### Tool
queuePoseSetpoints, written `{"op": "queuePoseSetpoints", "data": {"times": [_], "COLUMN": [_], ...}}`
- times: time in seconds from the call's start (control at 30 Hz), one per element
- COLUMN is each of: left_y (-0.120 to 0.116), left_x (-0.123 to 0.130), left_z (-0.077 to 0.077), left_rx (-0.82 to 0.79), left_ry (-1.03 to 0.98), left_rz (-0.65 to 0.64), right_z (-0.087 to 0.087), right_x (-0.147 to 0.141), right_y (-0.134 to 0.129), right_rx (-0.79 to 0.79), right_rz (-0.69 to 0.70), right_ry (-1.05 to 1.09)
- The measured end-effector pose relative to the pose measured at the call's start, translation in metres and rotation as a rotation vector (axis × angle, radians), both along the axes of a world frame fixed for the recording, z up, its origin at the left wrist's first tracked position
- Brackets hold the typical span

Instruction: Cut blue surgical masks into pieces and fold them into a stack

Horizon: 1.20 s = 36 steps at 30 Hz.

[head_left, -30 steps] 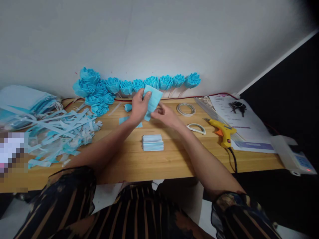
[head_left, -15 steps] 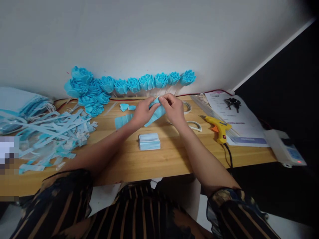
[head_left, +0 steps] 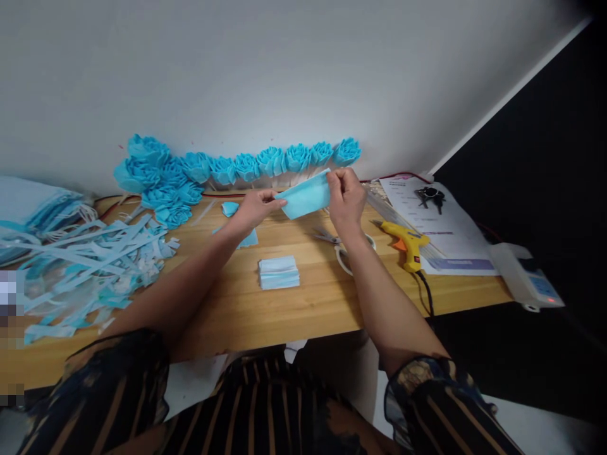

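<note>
A light blue rectangular sheet (head_left: 307, 196) is held up above the wooden table, stretched between my two hands. My left hand (head_left: 260, 207) pinches its left corner. The right edge is gripped by my right hand (head_left: 347, 193). White-handled scissors (head_left: 343, 255) lie partly under my right forearm. Below the sheet sits a stack of folded pale blue pieces (head_left: 279, 273). Blue pieces lie near my left hand, one small and cupped (head_left: 230, 209), another flat (head_left: 248, 239) and partly covered by my forearm.
Blue flowers (head_left: 246, 167) line the wall at the back. Cut strips (head_left: 109, 253) and a pile of masks (head_left: 33, 205) are at the left. On the right are a yellow glue gun (head_left: 406, 243), printed paper (head_left: 455, 234), keys (head_left: 430, 196) and a white device (head_left: 524, 278).
My hands have moved apart, and the blue sheet between them is now spread out. The scissors show more fully. The whole view has shifted slightly.
</note>
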<state>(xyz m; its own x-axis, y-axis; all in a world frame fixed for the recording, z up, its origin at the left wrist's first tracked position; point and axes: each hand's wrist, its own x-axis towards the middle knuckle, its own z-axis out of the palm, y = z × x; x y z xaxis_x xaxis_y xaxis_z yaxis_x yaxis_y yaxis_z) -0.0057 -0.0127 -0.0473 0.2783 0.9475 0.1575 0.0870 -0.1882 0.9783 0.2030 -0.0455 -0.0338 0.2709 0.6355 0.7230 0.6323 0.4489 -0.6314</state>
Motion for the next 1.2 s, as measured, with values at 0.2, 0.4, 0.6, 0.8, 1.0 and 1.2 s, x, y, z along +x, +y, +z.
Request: {"op": "queuePoseSetpoints", "data": {"times": [0.2,0.4,0.6,0.8,1.0,1.2], "left_y": [-0.006,-0.009,-0.01,-0.01,-0.007,-0.006], "left_x": [0.003,0.005,0.005,0.005,0.005,0.005], "left_z": [0.005,0.01,0.01,0.01,0.008,0.006], "left_rx": [-0.195,-0.23,-0.18,-0.151,-0.141,-0.147], "left_ry": [-0.115,-0.169,-0.197,-0.196,-0.189,-0.198], "left_rz": [-0.002,-0.112,-0.099,-0.105,-0.105,-0.101], "right_z": [-0.002,-0.003,-0.007,-0.009,-0.008,-0.009], "right_x": [-0.004,-0.001,0.004,0.006,0.006,0.007], "right_y": [-0.001,0.0,0.006,0.008,0.01,0.01], "right_rx": [0.012,0.018,0.041,0.043,0.019,-0.008], "right_rz": [-0.031,-0.048,-0.069,-0.059,-0.024,-0.008], "right_ry": [-0.019,-0.028,-0.07,-0.035,0.007,-0.004]}}
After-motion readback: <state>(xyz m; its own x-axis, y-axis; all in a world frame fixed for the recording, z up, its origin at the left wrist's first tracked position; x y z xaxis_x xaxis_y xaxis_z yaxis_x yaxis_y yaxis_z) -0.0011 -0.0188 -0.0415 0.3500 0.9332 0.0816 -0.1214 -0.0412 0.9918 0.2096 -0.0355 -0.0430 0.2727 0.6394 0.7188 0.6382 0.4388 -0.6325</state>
